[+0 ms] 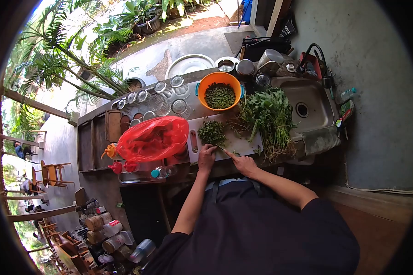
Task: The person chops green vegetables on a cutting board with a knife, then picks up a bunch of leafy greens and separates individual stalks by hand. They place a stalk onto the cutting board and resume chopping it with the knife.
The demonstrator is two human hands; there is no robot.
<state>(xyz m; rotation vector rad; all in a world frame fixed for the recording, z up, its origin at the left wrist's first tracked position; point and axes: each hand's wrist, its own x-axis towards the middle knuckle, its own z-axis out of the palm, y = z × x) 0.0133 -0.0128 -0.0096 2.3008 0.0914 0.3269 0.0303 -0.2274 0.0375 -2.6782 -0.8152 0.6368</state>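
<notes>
A white cutting board (248,145) lies on the counter in front of me, with a pile of chopped greens (211,132) on its left part. My right hand (244,164) is closed round the handle of a knife (222,149), whose blade points up and left toward my other hand. At the board's near edge, just below the pile, my left hand (207,156) has its fingers bent together; what they hold, if anything, is too small to tell. A large bunch of leafy greens with roots (273,119) covers the board's right end. Beyond the board stands an orange bowl (220,76) holding chopped greens.
A red plastic bag (153,137) lies left of the board, near a bottle with a teal cap (163,172). Glass jars (179,108) stand behind it. On the right is a metal sink (314,94); metal pots (270,62) stand at the back.
</notes>
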